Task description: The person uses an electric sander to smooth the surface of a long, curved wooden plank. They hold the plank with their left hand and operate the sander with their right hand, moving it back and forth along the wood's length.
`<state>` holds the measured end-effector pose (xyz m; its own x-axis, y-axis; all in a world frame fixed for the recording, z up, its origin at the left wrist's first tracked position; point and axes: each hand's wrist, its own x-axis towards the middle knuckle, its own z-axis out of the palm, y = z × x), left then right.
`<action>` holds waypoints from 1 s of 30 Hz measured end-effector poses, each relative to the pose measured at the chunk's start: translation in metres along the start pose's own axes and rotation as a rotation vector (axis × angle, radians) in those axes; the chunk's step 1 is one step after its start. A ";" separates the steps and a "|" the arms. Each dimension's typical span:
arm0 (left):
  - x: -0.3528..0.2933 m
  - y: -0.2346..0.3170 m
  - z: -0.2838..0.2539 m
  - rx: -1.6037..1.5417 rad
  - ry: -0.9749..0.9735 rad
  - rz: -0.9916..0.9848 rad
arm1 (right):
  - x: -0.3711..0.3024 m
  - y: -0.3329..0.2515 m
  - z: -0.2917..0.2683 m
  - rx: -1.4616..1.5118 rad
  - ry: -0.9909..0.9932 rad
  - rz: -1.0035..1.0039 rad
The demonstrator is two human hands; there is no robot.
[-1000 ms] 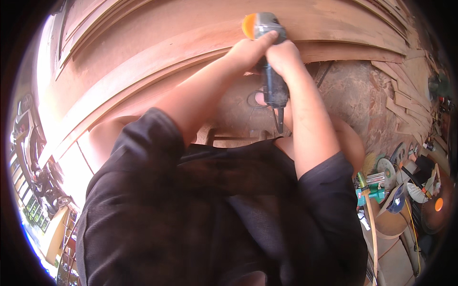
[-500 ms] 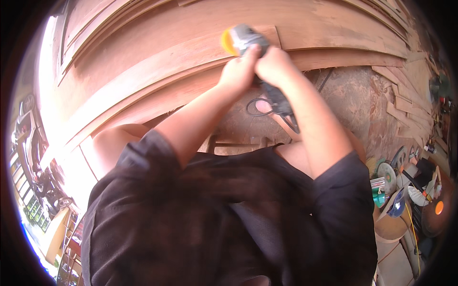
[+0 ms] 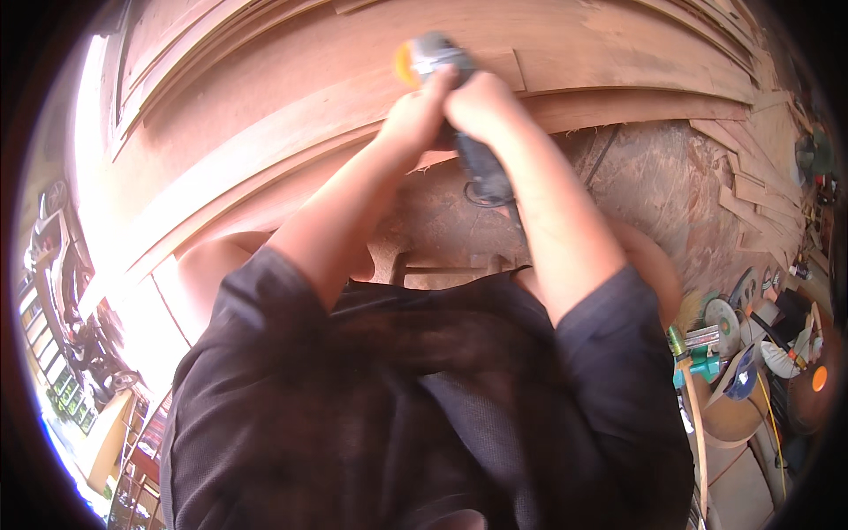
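Note:
Both my hands are wrapped around an angle grinder [image 3: 481, 166] with a grey metal head and a dark body. My left hand [image 3: 413, 119] grips it close behind the head, and my right hand [image 3: 481, 104] closes round the body just beside it. A yellow-orange disc [image 3: 405, 64], blurred, sits at the left side of the head. Beneath the tool lies a long reddish-brown wooden board [image 3: 601, 49]; whether the disc touches the wood I cannot tell. The grinder's rear end and a dark cord hang back toward me.
Further boards [image 3: 208, 40] are stacked at the far left. Thin wood offcuts [image 3: 760, 199] lie at the right on a dusty floor [image 3: 649, 177]. Grinding discs [image 3: 723, 325] and assorted tools crowd the lower right. A motorbike [image 3: 62, 256] stands at the far left.
My hands and the grinder have moved left and slightly farther away over the board. The cord's loop now hangs smaller behind the tool.

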<state>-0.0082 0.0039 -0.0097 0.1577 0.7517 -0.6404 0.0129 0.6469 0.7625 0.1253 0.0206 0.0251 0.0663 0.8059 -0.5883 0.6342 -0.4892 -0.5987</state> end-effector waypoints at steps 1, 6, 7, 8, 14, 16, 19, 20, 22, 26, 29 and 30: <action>-0.002 -0.010 -0.017 -0.064 0.052 0.017 | -0.002 -0.016 0.011 -0.051 -0.034 -0.021; -0.019 -0.044 -0.036 -0.269 0.249 0.084 | -0.029 -0.052 0.024 -0.269 -0.142 -0.094; -0.015 -0.051 -0.034 -0.253 0.273 0.086 | -0.025 -0.045 0.019 -0.266 -0.131 -0.090; -0.013 -0.039 -0.017 -0.193 0.223 0.035 | -0.018 -0.030 0.010 -0.268 -0.116 -0.080; 0.036 -0.013 0.076 0.097 -0.081 0.019 | 0.008 0.057 -0.064 -0.152 0.079 -0.028; 0.040 -0.005 0.099 0.196 -0.153 0.004 | 0.007 0.083 -0.073 -0.046 0.180 0.028; 0.028 0.011 0.102 0.243 -0.252 -0.038 | 0.007 0.104 -0.065 0.111 0.237 0.086; 0.024 0.009 0.092 0.232 -0.249 -0.041 | 0.006 0.101 -0.056 0.103 0.232 0.083; 0.009 0.005 0.061 0.228 -0.251 -0.049 | 0.001 0.085 -0.034 0.086 0.199 0.053; -0.028 -0.023 -0.026 0.177 0.010 -0.021 | -0.034 -0.004 0.025 -0.028 -0.010 -0.019; -0.049 -0.058 -0.091 -0.190 0.170 0.007 | -0.045 -0.057 0.077 -0.205 -0.128 -0.075; -0.064 -0.057 -0.103 -0.283 0.230 -0.047 | -0.050 -0.069 0.088 -0.227 -0.169 -0.120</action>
<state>-0.1208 -0.0678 -0.0221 -0.0626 0.7086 -0.7029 -0.2636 0.6675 0.6964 0.0100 -0.0153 0.0483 -0.1367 0.7771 -0.6144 0.7871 -0.2914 -0.5436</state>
